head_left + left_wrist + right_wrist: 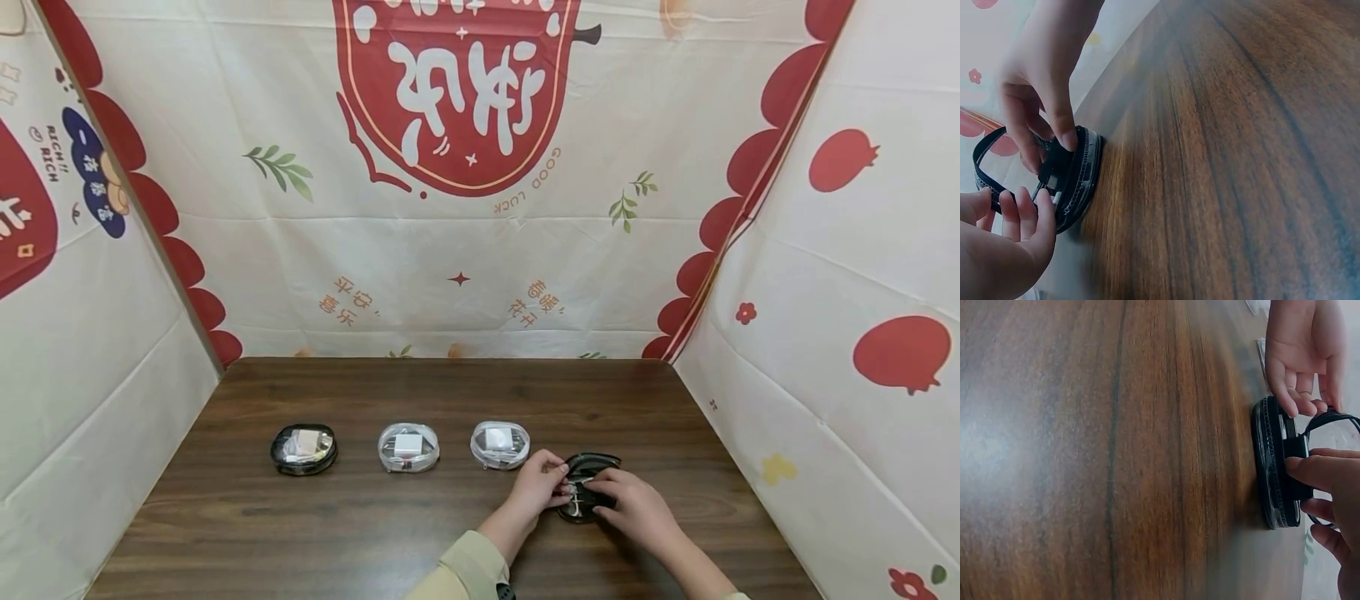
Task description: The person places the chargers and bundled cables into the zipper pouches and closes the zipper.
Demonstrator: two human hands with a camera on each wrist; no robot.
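A black zippered oval case [576, 517] lies unzipped on the table toward the right, its lid [597, 458] raised at the far side. My left hand [532, 492] is at the case's left end, with thumb and fingers pinching the lid's edge. From the right, my right hand [639, 510] pinches a black charger-like block [1297, 448] between thumb and fingers, inside the case's opening. Thin cable and a small pale metallic end [1052, 182] show beside the block in the left wrist view. The fingers hide part of the case's contents.
Left of the open case stand two clear oval cases with white trim, a nearer one [500, 445] and a middle one [408, 447], each with a white block inside. A closed black-edged case [303, 450] is farthest left. Printed cloth walls surround the wooden table [337, 542].
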